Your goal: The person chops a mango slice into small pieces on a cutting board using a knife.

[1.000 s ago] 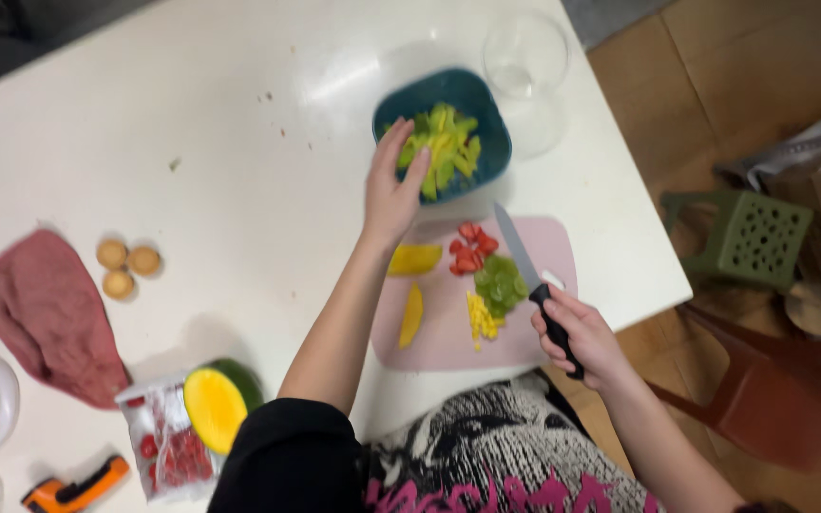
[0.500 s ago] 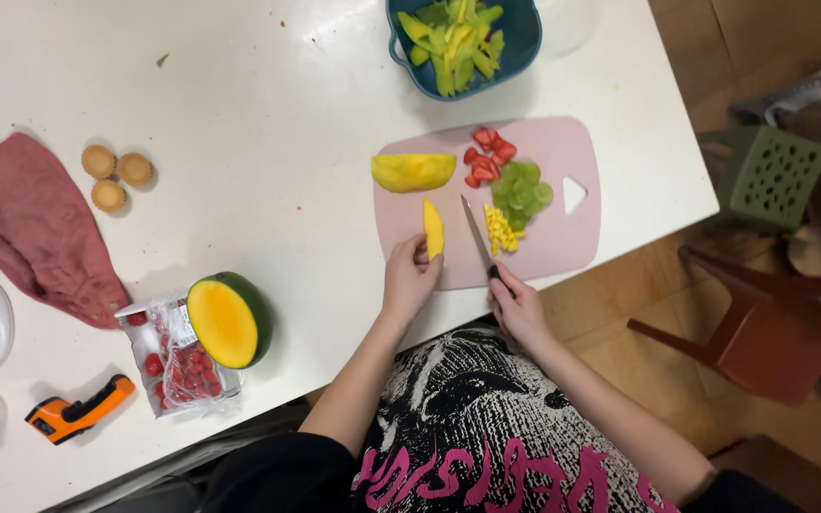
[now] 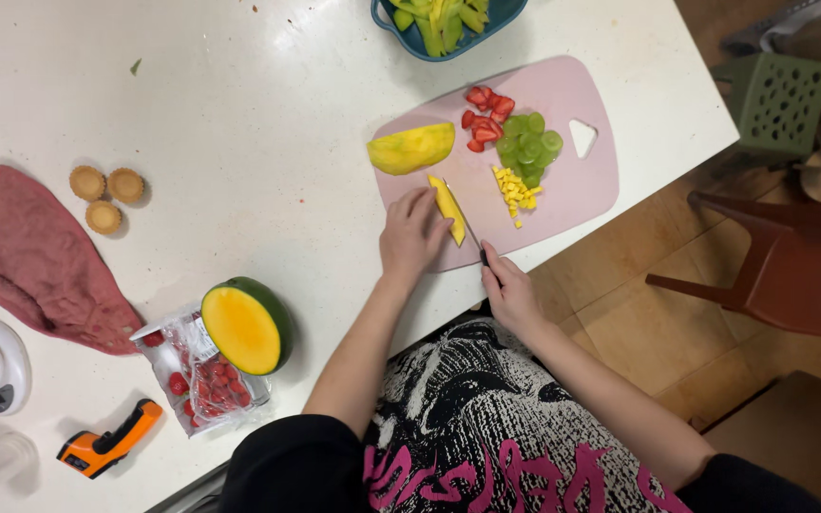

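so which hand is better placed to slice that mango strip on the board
Right. The right hand grips the knife, its blade lying alongside the mango strip on the pink cutting board. The left hand is pinning the strip down.

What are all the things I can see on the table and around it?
Cutting board: one, pink, at the table's near edge.
Mango strip: one, yellow, on the board under the left hand.
Mango piece: one, yellow-green, at the board's left end.
Strawberry bits: a small pile, red, on the board.
Green slices: a pile, on the board.
Yellow cubes: a pile, on the board.
Knife: one, beside the strip.
Bowl: one, teal, top edge, holding peels.
Half mango: one, orange inside.
Strawberry bag: one, clear.
Tart shells: three, tan.
Cloth: one, red.
Thermometer: one, orange.
Stool: one, green.
Chair: one, brown.
Left hand: on the strip.
Right hand: holding the knife.
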